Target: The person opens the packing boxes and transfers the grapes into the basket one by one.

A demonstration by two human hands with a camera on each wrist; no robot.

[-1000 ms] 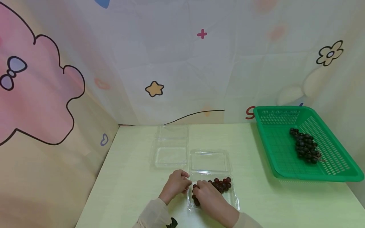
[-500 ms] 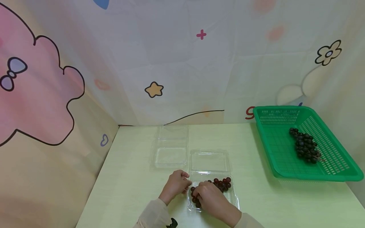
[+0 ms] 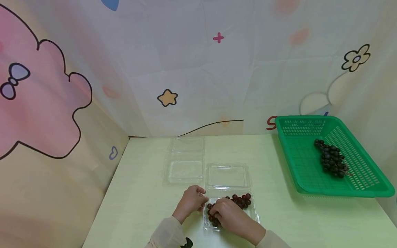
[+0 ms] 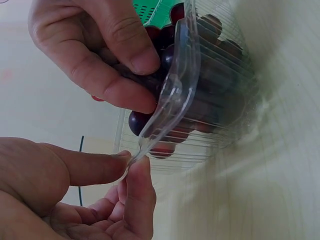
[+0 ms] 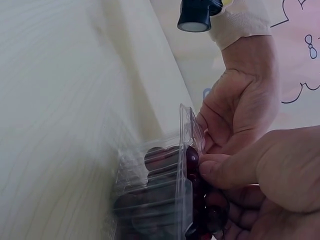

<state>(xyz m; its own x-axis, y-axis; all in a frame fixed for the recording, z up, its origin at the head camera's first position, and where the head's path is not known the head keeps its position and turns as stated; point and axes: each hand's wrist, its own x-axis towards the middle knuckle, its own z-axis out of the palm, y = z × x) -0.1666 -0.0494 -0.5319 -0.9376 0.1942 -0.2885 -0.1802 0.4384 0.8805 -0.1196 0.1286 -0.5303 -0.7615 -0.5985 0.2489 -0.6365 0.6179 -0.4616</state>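
Observation:
A bunch of dark red grapes (image 3: 241, 200) lies in the near half of an open clear plastic clamshell box (image 3: 255, 215). Between thumb and forefinger, my left hand (image 3: 190, 200) pinches the box's rim at its left edge, plain in the left wrist view. My right hand (image 3: 231, 217) reaches over the box, its thumb and curled fingers gripping grapes (image 4: 142, 121) at the left end. In the right wrist view, that thumb (image 5: 212, 167) presses a grape just inside the rim. The hand covers the middle of the bunch from above.
A second open clear clamshell box (image 3: 186, 170) lies behind on the left. To the right stands a green plastic basket (image 3: 297, 182) holding another bunch of dark grapes (image 3: 332, 159). A printed curtain (image 3: 192, 69) hangs along the table's (image 3: 139, 206) back edge.
My right hand has shifted slightly right and toward me, and the grapes at the left end have moved a little with it. The left hand stays at the rim.

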